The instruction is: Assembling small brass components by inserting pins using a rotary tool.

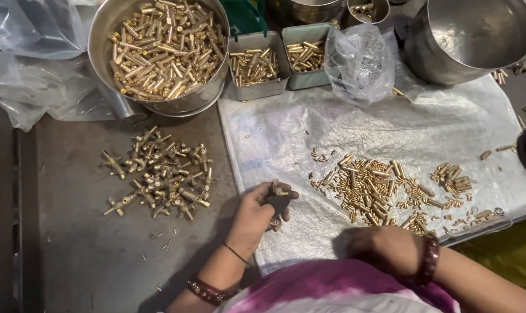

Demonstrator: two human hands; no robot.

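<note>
Left hand (262, 210) curled shut around a small brass valve-like fitting (276, 189), fingertips pinching its upper end, palm turned inward. Right hand (384, 248) lying knuckles-up on the crinkled translucent plastic sheet (425, 124), fingers tucked under and hidden; impossible to tell whether closed on anything. Hands apart, the fitting between them but only in the left.

Just beyond the right hand, a loose scatter of short brass pins and sleeves (379, 191) spread over the sheet, with a smaller cluster of the same brass pieces (453, 179) further out to the right. Left of the left hand, on the dark grey metal tabletop (77, 243), a heap of assembled brass tap-shaped fittings (161, 174), well apart from the fingers.

Far ahead of the left hand, a large round steel bowl (101, 35) filled with long brass tubes. Beside that, two small rectangular grey trays (263, 90) holding more brass pieces. Ahead of the right hand, a crumpled clear plastic bag (358, 61) and an empty deep steel pot (477, 35). Dark red bangles on both wrists, a thin black thread on the left.
</note>
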